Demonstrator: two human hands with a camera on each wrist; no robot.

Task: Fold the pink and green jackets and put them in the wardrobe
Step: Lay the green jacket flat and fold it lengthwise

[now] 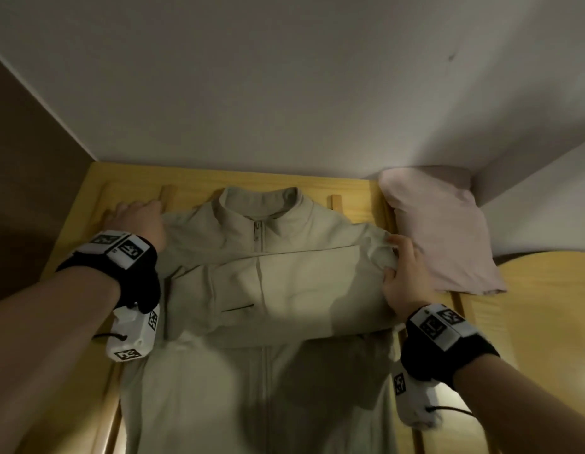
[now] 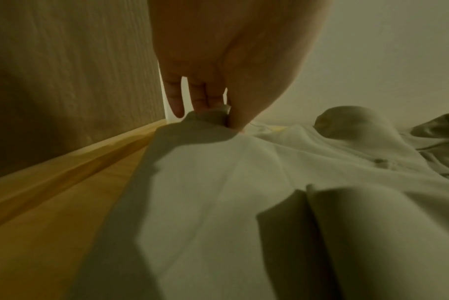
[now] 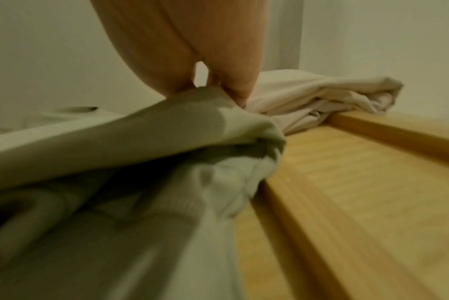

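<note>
The pale green jacket (image 1: 261, 283) lies front up against a yellow wooden surface (image 1: 530, 306), collar at the top, zip shut, with a sleeve folded across its chest. My left hand (image 1: 142, 221) pinches the jacket's left shoulder corner (image 2: 210, 119) between fingers and thumb. My right hand (image 1: 404, 270) grips the bunched right shoulder fold (image 3: 218, 121). The pink jacket (image 1: 441, 231), folded into a rectangle, lies just right of my right hand; it also shows in the right wrist view (image 3: 321, 95).
A white wall (image 1: 284, 77) rises behind the wooden top. A brown panel (image 1: 22, 165) stands at the left. Raised wooden battens (image 3: 388, 130) run across the yellow surface, and more of that surface continues to the right.
</note>
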